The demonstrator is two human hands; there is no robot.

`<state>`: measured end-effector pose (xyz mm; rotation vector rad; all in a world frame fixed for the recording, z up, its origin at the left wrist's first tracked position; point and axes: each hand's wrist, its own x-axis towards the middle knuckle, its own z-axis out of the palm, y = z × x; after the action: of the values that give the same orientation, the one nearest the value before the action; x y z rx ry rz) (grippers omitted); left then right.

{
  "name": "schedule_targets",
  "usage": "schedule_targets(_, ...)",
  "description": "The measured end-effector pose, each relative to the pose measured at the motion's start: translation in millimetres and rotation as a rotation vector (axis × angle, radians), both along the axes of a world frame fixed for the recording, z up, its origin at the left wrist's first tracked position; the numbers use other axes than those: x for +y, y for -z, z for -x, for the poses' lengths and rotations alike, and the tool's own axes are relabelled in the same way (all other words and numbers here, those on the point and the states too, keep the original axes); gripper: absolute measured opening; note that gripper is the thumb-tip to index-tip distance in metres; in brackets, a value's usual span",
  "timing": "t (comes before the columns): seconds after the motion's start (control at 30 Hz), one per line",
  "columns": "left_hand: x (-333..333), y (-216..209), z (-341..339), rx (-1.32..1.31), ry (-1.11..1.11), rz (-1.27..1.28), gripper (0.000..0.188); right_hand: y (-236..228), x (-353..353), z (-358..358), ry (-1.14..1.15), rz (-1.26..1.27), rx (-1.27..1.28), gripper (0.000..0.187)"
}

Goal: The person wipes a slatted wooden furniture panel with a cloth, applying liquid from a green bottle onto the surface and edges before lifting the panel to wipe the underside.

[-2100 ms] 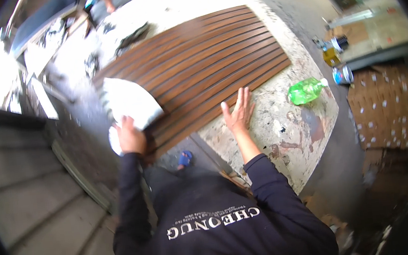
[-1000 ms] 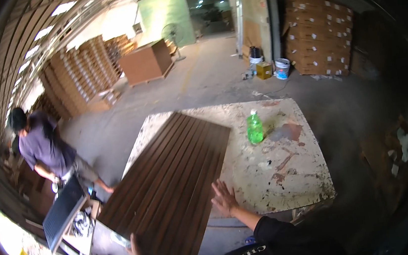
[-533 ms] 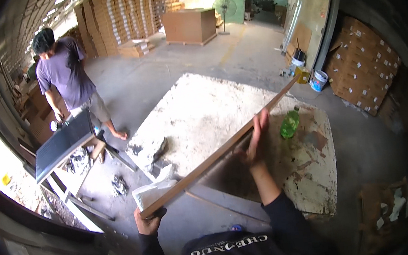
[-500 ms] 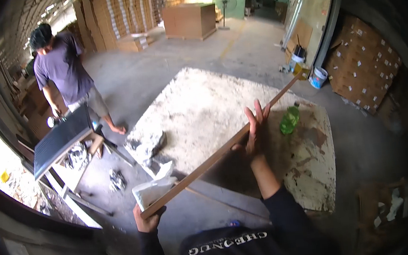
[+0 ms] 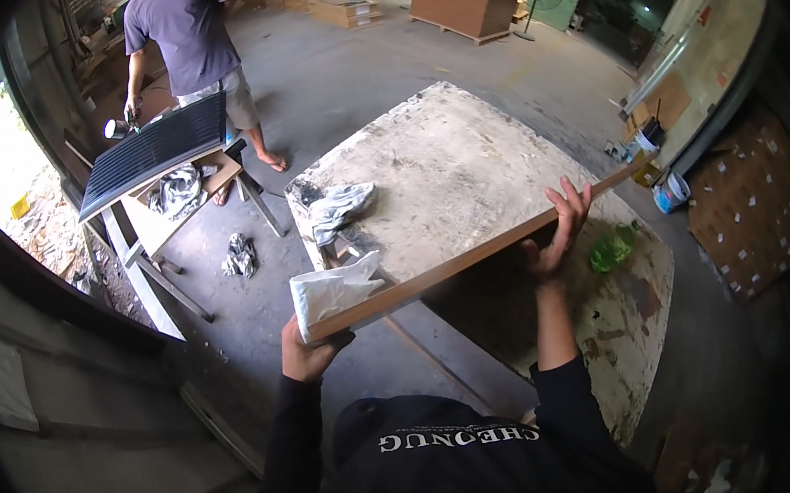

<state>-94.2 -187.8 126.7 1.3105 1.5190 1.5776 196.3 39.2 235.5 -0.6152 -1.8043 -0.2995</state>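
Observation:
A long, narrow brown wooden board [image 5: 446, 278], seen along its edge, slants from lower left to upper right before me. My left hand [image 5: 308, 352] is closed round its near end. A folded white cloth [image 5: 327, 290] stands against the board there, touching my left hand; whether my fingers pinch it is hidden. My right hand [image 5: 559, 234] rests against the board beyond its middle, fingers stretched out and apart, thumb below the edge. Behind and below the board is a stained whitish tabletop [image 5: 425, 166]. A green plastic bottle [image 5: 613, 249] lies on it, right of my right hand.
A crumpled rag [image 5: 343, 206] lies at the tabletop's left corner, another rag [image 5: 239, 255] on the floor. At the far left a person [image 5: 185, 37] holds a spray gun [image 5: 118, 128] over a dark ribbed panel [image 5: 158, 148] on a stand. Buckets [image 5: 671, 193] stand right.
The view has turned left and down, so the scene sits further right. My right hand's fingers lean closer over the board's edge. The board stays in my left hand.

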Motion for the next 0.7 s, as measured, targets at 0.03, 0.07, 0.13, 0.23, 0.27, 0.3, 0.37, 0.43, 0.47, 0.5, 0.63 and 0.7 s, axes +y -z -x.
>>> schedule_targets(0.03, -1.2, -0.6, -0.4, -0.002, -0.006, -0.001, 0.043, 0.1, -1.2, 0.0, 0.002, -0.001, 0.005, 0.079)
schedule_targets(0.07, -1.3, -2.6, -1.5, -0.062, -0.02, -0.006, 0.042, -0.2, -1.8, 0.0, 0.007, -0.003, 0.011, 0.078)
schedule_targets(0.13, 1.4, -2.8, -2.3, -0.123, -0.024, -0.015, 0.041, 3.1, -2.2, -1.3, 0.021, -0.008, 0.0, 0.079)
schedule_targets(0.23, 4.8, 1.9, -2.1, -0.146, -0.02, -0.032, 0.04, 1.9, -1.6, -9.2, 0.059, -0.006, -0.011, 0.08)
schedule_targets(0.27, 6.4, 0.9, -1.9, -0.111, -0.011, -0.001, 0.041, -0.1, -2.4, -13.3, 0.071, -0.001, -0.011, 0.081)
schedule_targets(0.3, 9.7, -1.1, -4.5, -0.077, 0.011, 0.023, 0.041, -1.3, -5.3, -16.9, 0.107, -0.016, -0.014, 0.081)
schedule_targets(0.37, 7.2, -0.1, -3.7, -0.373, 0.09, -0.178, 0.033, 1.8, -7.4, -13.1, 0.109, 0.042, 0.025, 0.085)
schedule_targets(0.43, 1.3, 6.9, 5.3, -0.348, 0.085, -0.14, 0.039, 7.4, -3.4, -5.9, 0.109, 0.059, 0.027, 0.088)
schedule_targets(0.47, -2.5, 7.1, -1.0, -0.525, 0.083, -0.237, 0.042, 11.3, -4.3, -3.5, 0.084, 0.089, 0.041, 0.09)
schedule_targets(0.5, -5.7, 33.6, 16.0, -0.372, 0.062, -0.133, 0.047, 12.1, -4.8, -6.9, 0.068, 0.114, 0.054, 0.091)
schedule_targets(0.63, -0.9, 44.8, 15.9, -0.219, -0.095, -0.06, 0.038, 16.6, -5.2, -12.6, 0.029, 0.15, 0.109, 0.092)
schedule_targets(0.7, 8.7, 72.2, 33.5, -0.228, 0.016, -0.018, 0.057, 12.4, -3.1, -28.4, 0.058, 0.111, 0.114, 0.09)
